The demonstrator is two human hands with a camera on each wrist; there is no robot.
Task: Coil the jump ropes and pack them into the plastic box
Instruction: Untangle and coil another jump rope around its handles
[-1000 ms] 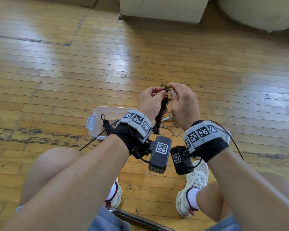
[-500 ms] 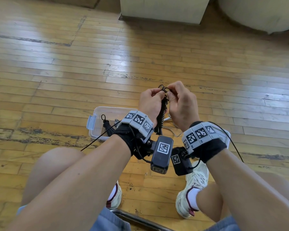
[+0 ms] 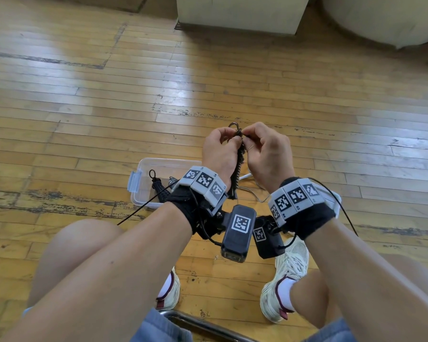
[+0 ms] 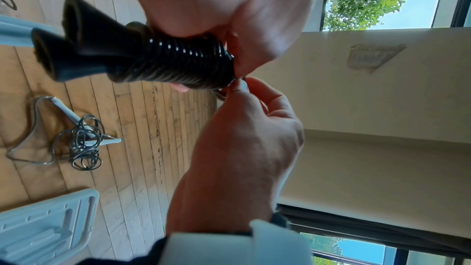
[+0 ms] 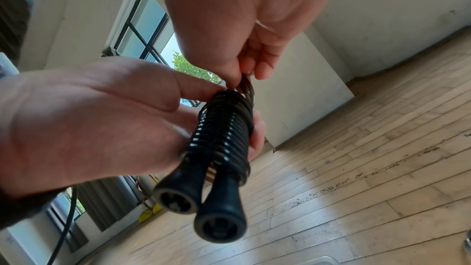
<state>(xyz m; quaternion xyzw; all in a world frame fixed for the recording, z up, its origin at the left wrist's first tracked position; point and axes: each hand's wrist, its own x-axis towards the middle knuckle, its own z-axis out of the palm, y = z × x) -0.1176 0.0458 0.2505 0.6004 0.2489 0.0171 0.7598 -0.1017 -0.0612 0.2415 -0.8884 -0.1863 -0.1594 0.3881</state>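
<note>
A black jump rope [image 3: 240, 164] hangs as a tight bundle, its cord wound round the two black handles [image 5: 219, 219]. My left hand [image 3: 232, 138] grips the bundle's upper half between thumb and fingers. At the top of the bundle, my right hand [image 3: 245, 135] pinches the cord end beside a small loop [image 3: 234, 125]. Both hands are raised above the floor. The clear plastic box [image 3: 143, 169] sits on the floor behind my left wrist, with another coiled black rope [image 3: 160, 190] inside it. A loose grey rope with white handles [image 4: 81, 140] lies on the floor.
The box lid [image 4: 51, 219] lies on the wooden floor near the grey rope. My knees and white shoes [image 3: 284, 280] are below the hands, with a chair's metal bar [image 3: 203, 327] at the bottom edge. A white cabinet base [image 3: 240, 13] stands far ahead.
Both hands stay on the black bundle and have drifted slightly. The right hand's fingers have shifted a little at the cord end on top.
</note>
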